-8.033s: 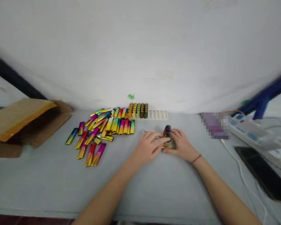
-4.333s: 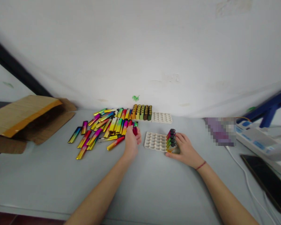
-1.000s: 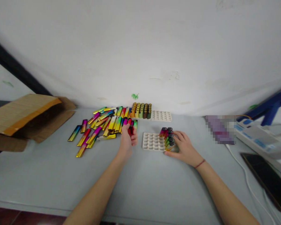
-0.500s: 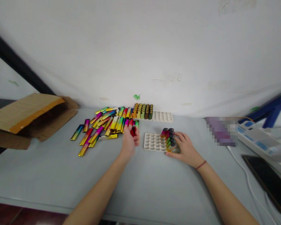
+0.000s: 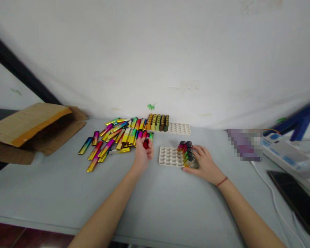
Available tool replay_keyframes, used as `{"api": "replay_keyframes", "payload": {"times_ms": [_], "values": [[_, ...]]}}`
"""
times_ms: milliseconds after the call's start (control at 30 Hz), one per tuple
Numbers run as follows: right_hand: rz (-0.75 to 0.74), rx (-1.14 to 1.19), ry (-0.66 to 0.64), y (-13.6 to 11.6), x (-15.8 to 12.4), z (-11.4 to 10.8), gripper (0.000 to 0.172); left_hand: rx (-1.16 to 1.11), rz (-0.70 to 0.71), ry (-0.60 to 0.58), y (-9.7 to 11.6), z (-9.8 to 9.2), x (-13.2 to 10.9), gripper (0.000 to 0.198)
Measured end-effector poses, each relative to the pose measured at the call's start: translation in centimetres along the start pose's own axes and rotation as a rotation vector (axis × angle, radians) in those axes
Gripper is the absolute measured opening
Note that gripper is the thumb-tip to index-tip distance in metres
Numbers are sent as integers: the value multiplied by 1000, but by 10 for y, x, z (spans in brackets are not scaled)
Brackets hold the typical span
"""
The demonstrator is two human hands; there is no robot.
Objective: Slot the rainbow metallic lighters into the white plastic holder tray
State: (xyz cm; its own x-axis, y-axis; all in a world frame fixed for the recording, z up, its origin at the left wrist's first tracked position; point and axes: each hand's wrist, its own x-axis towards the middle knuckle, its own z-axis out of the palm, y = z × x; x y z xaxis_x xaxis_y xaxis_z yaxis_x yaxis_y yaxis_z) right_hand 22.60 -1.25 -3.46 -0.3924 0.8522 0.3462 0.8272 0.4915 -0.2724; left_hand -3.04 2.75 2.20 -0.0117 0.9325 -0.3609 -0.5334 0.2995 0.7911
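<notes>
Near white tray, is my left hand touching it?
Apart. The head view shows a strip of gray tabletop between your left hand and the near white tray.

A scuffed white wall with a green mark rises behind the grey bench; dark red floor shows below.

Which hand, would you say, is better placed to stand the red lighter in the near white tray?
The left hand, I think: it grips the red lighter just left of the near white tray, by its unfilled hollows. The right hand sits at the tray's right end, beside the standing lighters.
</notes>
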Motion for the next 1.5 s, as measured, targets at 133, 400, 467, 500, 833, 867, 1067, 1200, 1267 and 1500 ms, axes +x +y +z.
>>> {"api": "replay_keyframes", "payload": {"times_ms": [133,400,467,500,833,867,1067,1200,1267,1500], "values": [[-3,-8,-7,0,0,0,68,-14,5,34,1,0,2,36],[-5,-2,2,1,0,0,65,-6,18,63,-1,0,1,41],[-6,2,3,0,1,0,65,-8,14,64,0,1,1,40],[-4,4,4,0,1,0,64,-11,14,65,0,2,1,39],[-1,9,2,0,1,-1,64,3,69,28,-5,-4,5,36],[-1,7,1,0,1,-1,65,18,87,11,-7,-5,7,37],[0,9,3,0,1,0,67,254,373,-91,-25,-9,12,28],[5,17,3,0,0,1,67,608,657,-159,-32,-5,8,22],[9,16,-1,0,1,1,69,759,768,-222,-32,0,6,23],[3,15,-2,-3,2,0,70,922,761,-428,-33,13,5,25]]}}
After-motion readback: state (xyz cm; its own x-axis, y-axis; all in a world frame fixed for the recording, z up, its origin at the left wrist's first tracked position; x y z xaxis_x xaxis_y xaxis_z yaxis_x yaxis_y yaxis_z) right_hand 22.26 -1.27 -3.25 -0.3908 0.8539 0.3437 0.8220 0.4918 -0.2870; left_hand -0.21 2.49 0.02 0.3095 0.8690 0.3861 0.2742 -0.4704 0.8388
